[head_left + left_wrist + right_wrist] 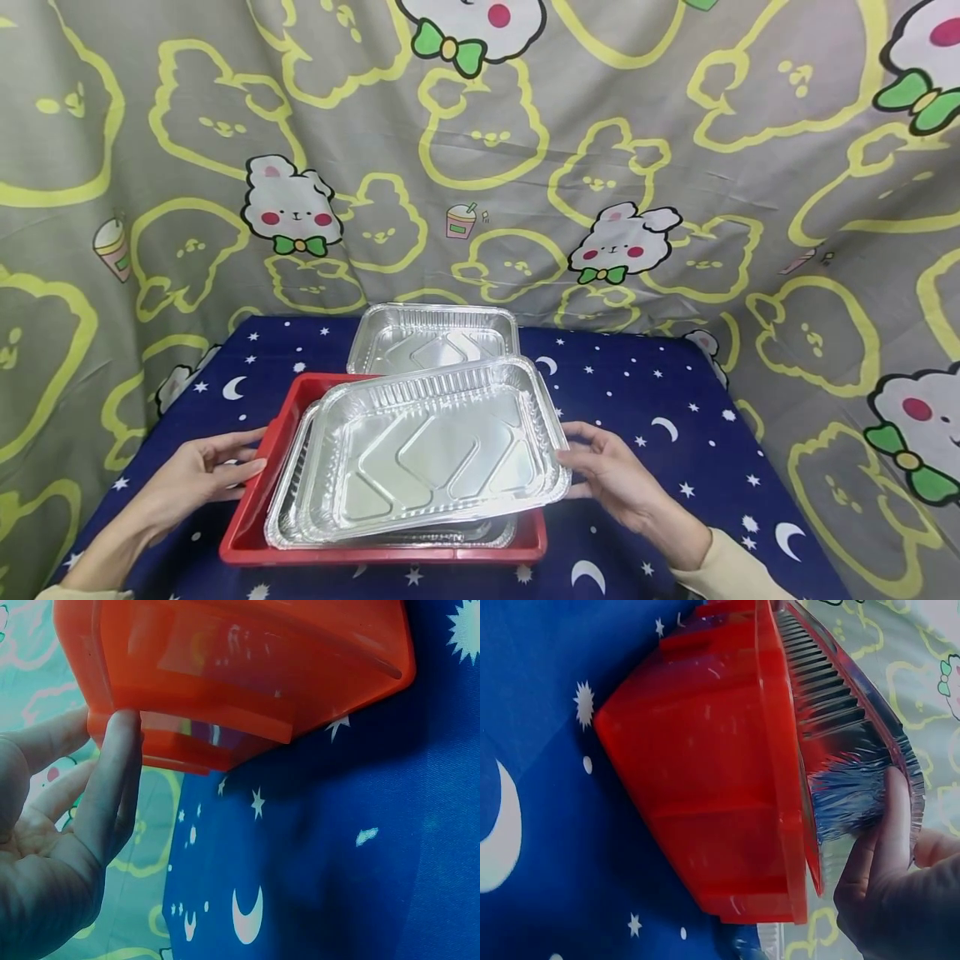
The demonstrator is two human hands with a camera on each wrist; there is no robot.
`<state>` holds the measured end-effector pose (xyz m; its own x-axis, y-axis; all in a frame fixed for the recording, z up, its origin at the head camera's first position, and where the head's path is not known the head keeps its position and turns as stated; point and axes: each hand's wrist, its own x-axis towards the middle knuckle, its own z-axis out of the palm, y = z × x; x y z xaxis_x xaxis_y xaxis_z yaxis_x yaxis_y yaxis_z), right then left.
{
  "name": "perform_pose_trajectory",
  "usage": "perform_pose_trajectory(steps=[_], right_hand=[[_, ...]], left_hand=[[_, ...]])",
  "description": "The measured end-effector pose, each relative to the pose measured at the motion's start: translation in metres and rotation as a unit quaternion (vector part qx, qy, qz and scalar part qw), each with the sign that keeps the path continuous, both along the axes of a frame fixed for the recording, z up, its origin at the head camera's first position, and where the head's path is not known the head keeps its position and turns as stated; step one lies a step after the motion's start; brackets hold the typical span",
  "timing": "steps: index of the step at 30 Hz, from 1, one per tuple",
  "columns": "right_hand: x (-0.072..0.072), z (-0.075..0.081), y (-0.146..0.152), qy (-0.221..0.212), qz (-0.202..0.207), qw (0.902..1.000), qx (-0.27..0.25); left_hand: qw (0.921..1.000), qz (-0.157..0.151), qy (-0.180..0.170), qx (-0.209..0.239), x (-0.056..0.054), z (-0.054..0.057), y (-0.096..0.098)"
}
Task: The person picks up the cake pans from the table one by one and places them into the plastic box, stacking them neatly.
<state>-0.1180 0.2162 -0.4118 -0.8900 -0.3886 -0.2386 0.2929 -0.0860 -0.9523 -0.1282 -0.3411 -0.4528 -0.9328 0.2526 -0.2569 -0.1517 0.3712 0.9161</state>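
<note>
My right hand (615, 475) pinches the right rim of a rectangular foil tray (442, 450), thumb (897, 810) on one side of the rim. This tray lies tilted, its right end raised and reaching past the side of a red plastic bin (247, 517). Beneath it, another foil tray (282, 508) sits inside the bin, mostly covered. At the bin's left side, my left hand (191, 475) grips the rim between thumb and fingers. In the left wrist view, fingers (112, 780) reach the edge of the bin near its handle slot.
Behind the bin stands another foil tray (435, 342), partly hidden by the tilted one. A dark blue cloth (637, 392) with moons and stars covers the table. Close behind it hangs a grey curtain (510, 208) with cartoon animals, wrapping round both sides.
</note>
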Motion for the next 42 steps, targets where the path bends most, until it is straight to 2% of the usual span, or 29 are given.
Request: perform_pose_trajectory(steps=[20, 42], right_hand=[[0.005, -0.003, -0.021, -0.028, -0.023, 0.9993, 0.001], [0.008, -0.007, -0.045, -0.048, -0.029, 0.9984, -0.001]], left_hand=[[0.9999, 0.015, 0.001, 0.007, 0.001, -0.001, 0.001], [0.9999, 0.008, -0.004, 0.009, -0.002, -0.001, 0.001]])
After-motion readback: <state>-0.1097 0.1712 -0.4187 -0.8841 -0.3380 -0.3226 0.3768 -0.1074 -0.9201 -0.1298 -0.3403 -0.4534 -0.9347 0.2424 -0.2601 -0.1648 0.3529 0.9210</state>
